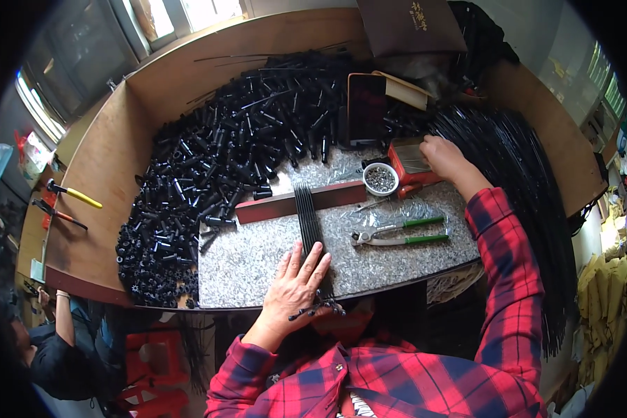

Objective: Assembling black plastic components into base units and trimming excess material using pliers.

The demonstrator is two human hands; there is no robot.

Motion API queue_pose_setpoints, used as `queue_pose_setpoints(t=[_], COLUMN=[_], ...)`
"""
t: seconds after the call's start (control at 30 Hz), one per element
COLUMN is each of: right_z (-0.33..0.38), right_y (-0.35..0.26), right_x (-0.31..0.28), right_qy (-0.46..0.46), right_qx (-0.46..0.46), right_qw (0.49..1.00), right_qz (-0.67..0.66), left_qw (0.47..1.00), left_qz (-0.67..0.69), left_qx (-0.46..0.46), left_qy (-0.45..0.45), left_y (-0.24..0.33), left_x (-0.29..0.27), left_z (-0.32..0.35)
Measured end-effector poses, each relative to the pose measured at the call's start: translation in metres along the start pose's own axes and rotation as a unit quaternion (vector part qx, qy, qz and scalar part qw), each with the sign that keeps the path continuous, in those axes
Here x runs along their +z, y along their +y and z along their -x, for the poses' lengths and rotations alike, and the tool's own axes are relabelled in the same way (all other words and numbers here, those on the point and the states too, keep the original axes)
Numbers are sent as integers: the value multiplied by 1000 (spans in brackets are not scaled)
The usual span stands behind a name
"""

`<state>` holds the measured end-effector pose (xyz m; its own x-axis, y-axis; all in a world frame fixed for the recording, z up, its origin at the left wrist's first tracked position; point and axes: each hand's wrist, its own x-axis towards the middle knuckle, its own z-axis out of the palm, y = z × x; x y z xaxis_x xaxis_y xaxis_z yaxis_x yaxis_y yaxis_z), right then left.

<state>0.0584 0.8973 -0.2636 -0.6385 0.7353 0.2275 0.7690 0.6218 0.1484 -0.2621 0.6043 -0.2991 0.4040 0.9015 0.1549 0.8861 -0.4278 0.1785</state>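
Speckled grey worktop [272, 268] fills the middle, walled by a curved wooden board. Nearest, at 6 o'clock, the left hand [296, 289] lies flat, its grip released, fingers spread on a bundle of thin black rods [308, 216]. Green-handled pliers [397, 231] lie toward 3 o'clock. Farther, at 1 o'clock, the right hand [444, 159] rests on a red box [411, 164], grip unclear, beside a small white bowl [380, 178]. Black tubes [223, 153] pile up at 11 o'clock.

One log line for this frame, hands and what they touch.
left hand: flat on black rods | right hand: at red box | pliers: untouched
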Motion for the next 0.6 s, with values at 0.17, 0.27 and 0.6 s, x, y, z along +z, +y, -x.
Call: queue_pose_setpoints(t=[0.17,0.27,0.6], right_z=[1,-14,-33], right_y=[-11,-44,-157], right_x=[-21,-41,0], right_qy=[5,55,94], right_qx=[42,25,-201], right_qw=[996,998,967], right_qz=[85,34,-126], left_qw=[1000,999,999], left_qz=[7,19,24], left_qx=[5,-17,-13], left_qy=[-7,-36,21], left_y=[2,1,1], left_x=[-3,-5,0], left_z=[-6,-4,-2])
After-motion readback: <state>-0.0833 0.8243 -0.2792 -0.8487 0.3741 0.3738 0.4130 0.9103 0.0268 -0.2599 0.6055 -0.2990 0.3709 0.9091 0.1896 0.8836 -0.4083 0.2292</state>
